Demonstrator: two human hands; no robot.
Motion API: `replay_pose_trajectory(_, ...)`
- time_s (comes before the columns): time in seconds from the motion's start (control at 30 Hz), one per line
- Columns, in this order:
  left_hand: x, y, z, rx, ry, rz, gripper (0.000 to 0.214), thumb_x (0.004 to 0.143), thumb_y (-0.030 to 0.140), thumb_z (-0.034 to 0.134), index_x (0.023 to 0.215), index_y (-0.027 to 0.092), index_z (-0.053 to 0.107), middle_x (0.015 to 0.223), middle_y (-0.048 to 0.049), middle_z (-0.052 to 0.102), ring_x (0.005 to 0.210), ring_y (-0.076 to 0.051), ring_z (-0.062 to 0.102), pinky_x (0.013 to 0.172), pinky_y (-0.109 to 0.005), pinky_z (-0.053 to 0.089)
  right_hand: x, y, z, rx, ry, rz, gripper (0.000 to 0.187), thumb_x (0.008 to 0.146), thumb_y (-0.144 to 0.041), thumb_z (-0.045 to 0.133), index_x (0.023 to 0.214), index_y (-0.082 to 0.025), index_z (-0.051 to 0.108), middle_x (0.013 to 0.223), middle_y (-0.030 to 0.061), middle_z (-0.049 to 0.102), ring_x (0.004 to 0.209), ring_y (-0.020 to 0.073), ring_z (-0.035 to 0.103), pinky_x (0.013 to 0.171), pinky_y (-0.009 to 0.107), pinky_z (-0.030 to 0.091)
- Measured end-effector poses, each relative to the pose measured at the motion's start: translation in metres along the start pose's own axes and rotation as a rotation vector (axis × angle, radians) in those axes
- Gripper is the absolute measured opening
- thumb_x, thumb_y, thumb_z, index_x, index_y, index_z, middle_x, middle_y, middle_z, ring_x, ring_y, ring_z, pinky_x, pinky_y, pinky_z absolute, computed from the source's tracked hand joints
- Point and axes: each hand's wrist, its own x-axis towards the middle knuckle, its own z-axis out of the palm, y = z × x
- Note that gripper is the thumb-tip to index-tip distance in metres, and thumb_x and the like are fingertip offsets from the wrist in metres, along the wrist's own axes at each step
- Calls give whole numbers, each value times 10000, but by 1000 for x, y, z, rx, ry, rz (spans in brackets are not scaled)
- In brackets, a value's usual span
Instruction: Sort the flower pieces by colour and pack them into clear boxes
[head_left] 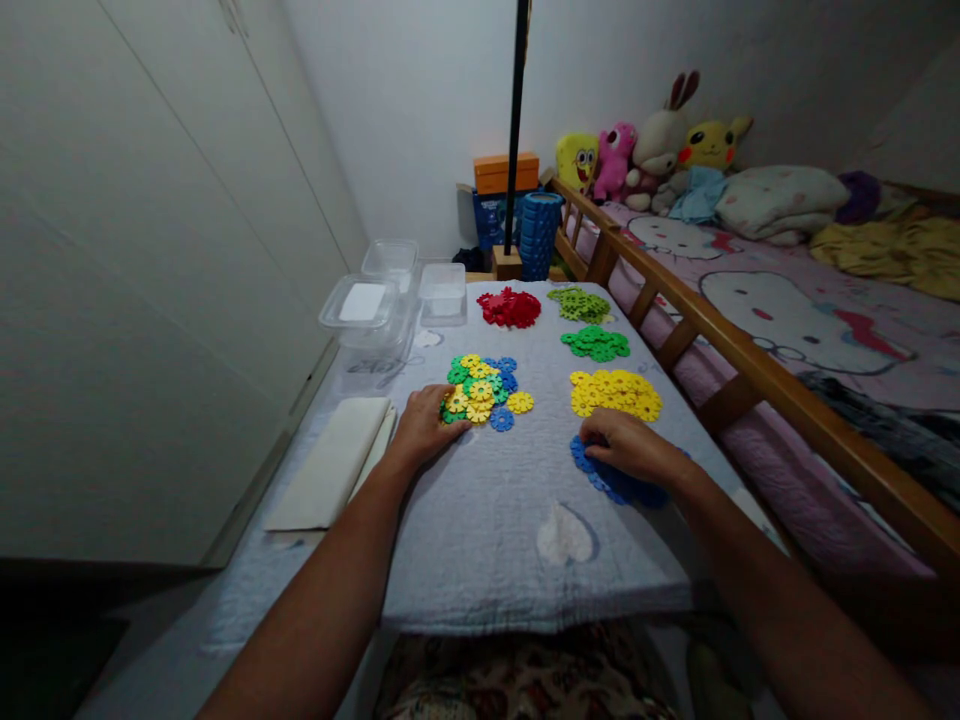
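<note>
A mixed heap of flower-shaped plastic discs (pixel 480 390), yellow, green and blue, lies in the middle of the cloth-covered table. My left hand (pixel 427 428) rests against the heap's left side, thumb and fingers apart around its edge. Over a pile of blue discs (pixel 622 485) at the right, my right hand (pixel 619 440) has its fingers curled together at the pile's left part. Whatever is between those fingertips is hidden. Just beyond it sits a pile of yellow discs (pixel 619 393). Green discs (pixel 596 344), light green discs (pixel 581 304) and red discs (pixel 510 308) form separate piles farther back.
Clear plastic containers (pixel 442 295) stand at the table's back left, one with a lid (pixel 360 302). A folded cream sheet (pixel 330 465) lies left of my forearm. A wooden bed rail (pixel 675 275) runs along the right side. A black pole (pixel 514 130) rises behind the table.
</note>
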Motion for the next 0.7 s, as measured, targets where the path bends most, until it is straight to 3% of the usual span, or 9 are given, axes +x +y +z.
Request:
replay_pose_trajectory(0.2,0,-1,0,-4,6,2,569,769,386,774,1269,178,599,1298,-139,651,1230,-332,573,1074,-483,430,16,-10,1,-92,98,-56,155,855,-153,645,994,-178,710,967,70,672,920,199,603,832,296,434)
replay_pose_trajectory(0.33,0,-1,0,-10,2,7,578,763,386,783,1266,171,598,1295,-138,652,1223,-325,578,1077,-472,424,47,-39,-1,-132,116,-82,177,901,-171,632,1056,-163,717,1040,102,688,998,218,616,893,309,441)
replay_pose_trajectory(0.47,1,-1,1,-23,9,9,575,757,379,793,1263,185,599,1296,-128,655,1221,-319,580,1072,-468,434,81,-58,11,-239,93,-56,240,925,-237,651,1134,-136,713,1179,154,674,1126,256,595,987,329,415)
replay_pose_trajectory(0.7,0,-1,1,-34,32,19,563,746,378,799,1246,197,614,1269,-121,666,1203,-326,590,1055,-487,453,94,-60,27,-277,87,20,267,923,-243,642,1160,-131,694,1161,157,662,1094,257,591,926,310,420)
